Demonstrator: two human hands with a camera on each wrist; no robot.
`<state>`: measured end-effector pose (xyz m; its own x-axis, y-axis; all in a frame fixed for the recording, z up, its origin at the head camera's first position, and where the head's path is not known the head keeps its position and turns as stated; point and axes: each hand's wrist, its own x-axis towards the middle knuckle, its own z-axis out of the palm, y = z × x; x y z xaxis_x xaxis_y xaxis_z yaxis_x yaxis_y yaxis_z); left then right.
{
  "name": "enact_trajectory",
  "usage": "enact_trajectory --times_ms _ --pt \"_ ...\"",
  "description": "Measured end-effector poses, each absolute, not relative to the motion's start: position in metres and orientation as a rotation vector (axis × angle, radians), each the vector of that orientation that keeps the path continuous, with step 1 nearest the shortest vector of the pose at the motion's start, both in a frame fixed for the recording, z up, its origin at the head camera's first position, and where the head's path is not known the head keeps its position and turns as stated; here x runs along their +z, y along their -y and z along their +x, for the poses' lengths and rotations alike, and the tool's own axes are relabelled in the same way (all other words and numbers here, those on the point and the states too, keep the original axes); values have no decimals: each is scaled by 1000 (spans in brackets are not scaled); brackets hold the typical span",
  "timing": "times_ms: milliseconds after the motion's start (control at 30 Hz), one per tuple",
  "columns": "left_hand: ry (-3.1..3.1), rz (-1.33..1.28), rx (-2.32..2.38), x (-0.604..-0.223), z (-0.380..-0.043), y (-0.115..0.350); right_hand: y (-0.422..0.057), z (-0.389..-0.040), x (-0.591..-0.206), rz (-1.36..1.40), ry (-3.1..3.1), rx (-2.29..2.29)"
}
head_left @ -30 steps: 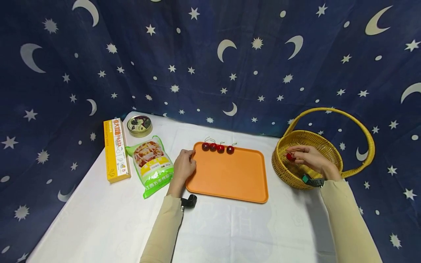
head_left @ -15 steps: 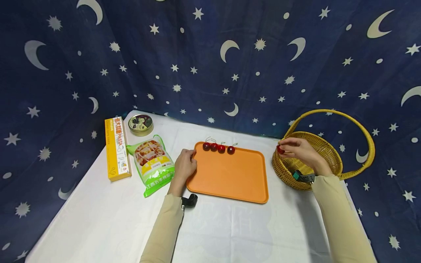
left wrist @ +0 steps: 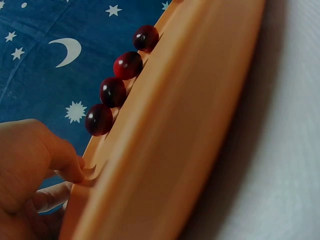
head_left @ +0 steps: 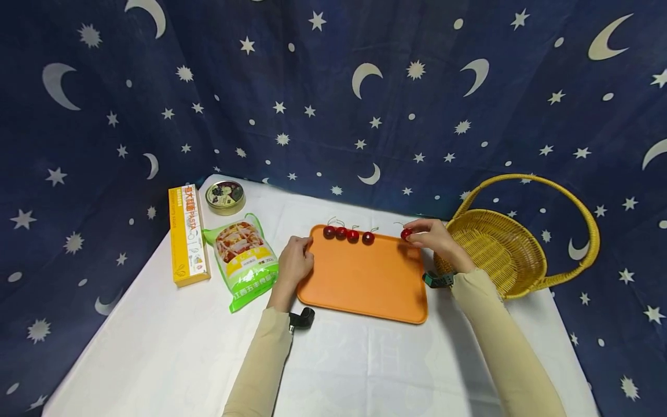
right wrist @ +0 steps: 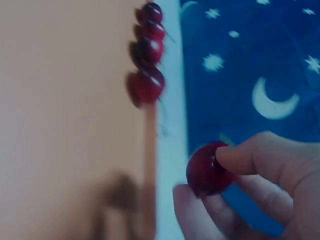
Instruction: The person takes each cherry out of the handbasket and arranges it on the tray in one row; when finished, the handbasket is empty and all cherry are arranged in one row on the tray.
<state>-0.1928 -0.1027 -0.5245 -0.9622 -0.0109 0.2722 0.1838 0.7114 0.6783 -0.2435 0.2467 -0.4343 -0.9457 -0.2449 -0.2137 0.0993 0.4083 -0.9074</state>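
My right hand (head_left: 438, 240) pinches a dark red cherry (head_left: 406, 234) by its sides, above the far right corner of an orange tray (head_left: 365, 278). The right wrist view shows the cherry between thumb and fingers, its stem partly hidden. With my left hand (head_left: 295, 263) I grip the tray's left rim; in the left wrist view, the thumb and fingers (left wrist: 67, 162) hold its edge. Several cherries with stems, such as this one (head_left: 367, 238), sit in a row along the tray's far edge, the rightmost slightly apart from the others.
A yellow wicker basket (head_left: 526, 246) with a tall handle stands right of the tray. On the left are a green pasta bag (head_left: 245, 260), a yellow-and-white pasta box (head_left: 189, 237) and a round tin (head_left: 225, 197). A starry blue cloth (head_left: 333, 116) hangs behind the white table (head_left: 333, 365).
My right hand has lifted the cherry out of the basket and carried it left, over the tray's far right corner. My left hand keeps its grip on the tray's rim.
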Motion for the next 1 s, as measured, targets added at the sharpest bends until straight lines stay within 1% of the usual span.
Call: enact_trajectory --times_ms 233,467,633,1000 --pt "2654 -142 -1099 -524 -192 102 -211 -245 -460 115 -2367 -1628" --pt "2650 -138 -1109 -524 -190 102 -190 -243 -478 214 -2433 -1660" --pt "2644 -155 -1103 -525 -191 101 -184 -242 -478 243 -2422 -1674" --pt "2651 -151 -1096 -526 -195 102 -188 -246 -474 162 -2386 -1617"
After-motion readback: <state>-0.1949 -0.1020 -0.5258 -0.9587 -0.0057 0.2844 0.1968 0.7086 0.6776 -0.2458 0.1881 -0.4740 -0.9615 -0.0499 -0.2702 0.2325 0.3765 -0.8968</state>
